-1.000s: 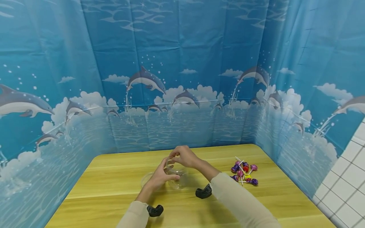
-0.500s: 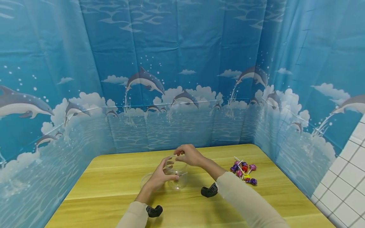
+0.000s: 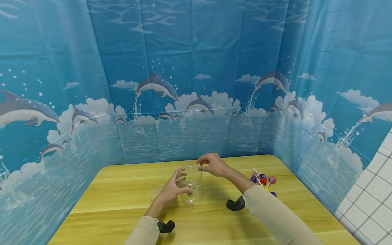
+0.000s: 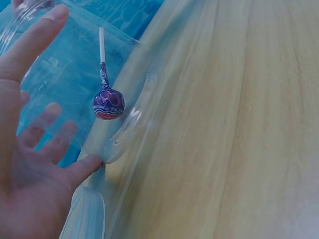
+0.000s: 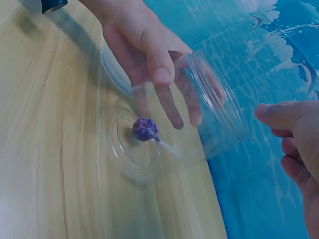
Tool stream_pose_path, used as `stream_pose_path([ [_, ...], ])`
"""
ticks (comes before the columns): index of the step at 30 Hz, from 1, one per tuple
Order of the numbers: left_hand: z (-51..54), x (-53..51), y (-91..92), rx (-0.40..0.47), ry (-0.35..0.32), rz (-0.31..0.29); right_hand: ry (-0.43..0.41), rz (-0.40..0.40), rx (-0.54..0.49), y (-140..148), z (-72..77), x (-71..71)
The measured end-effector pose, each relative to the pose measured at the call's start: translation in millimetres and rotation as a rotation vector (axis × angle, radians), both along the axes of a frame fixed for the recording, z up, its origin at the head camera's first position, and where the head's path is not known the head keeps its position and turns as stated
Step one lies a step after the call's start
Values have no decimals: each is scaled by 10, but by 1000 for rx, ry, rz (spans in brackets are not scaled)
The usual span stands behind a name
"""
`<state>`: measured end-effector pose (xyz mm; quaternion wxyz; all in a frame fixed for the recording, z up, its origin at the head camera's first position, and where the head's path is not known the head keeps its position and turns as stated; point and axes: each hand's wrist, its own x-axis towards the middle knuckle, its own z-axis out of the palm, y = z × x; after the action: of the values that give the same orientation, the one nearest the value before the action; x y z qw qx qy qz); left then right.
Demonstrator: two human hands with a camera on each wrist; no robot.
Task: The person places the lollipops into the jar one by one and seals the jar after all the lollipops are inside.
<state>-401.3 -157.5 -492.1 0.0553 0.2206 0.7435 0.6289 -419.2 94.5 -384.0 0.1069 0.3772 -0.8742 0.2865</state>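
Observation:
A clear jar (image 3: 194,195) stands on the table with its mouth up. My left hand (image 3: 171,190) is curled round the jar's left side, thumb in front and fingers behind. Inside the jar lies one purple lollipop (image 4: 108,103), also seen through the wall in the right wrist view (image 5: 144,129). My right hand (image 3: 214,165) is just off the jar's rim at the upper right, fingers bent and holding nothing; in the right wrist view the hand (image 5: 299,134) is apart from the jar's mouth.
A clear round lid (image 3: 155,193) lies on the table left of the jar, partly behind my left hand. Several wrapped lollipops (image 3: 263,181) lie in a pile at the right, partly hidden by my right sleeve. A dolphin-print curtain stands behind the yellow wooden table (image 3: 122,190).
My right hand has moved from over the jar's mouth to the right, away from the rim. A lollipop stick now shows inside the jar. My left hand has stayed round it.

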Motion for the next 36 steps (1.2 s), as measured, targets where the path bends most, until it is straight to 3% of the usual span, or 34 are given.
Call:
stream_pose_path([
  [21, -11, -3, -3, 6, 12, 0, -43, -89, -26, 553, -30, 92],
  [36, 8, 24, -20, -7, 6, 0, -88, -200, -44, 1111, -209, 224],
])
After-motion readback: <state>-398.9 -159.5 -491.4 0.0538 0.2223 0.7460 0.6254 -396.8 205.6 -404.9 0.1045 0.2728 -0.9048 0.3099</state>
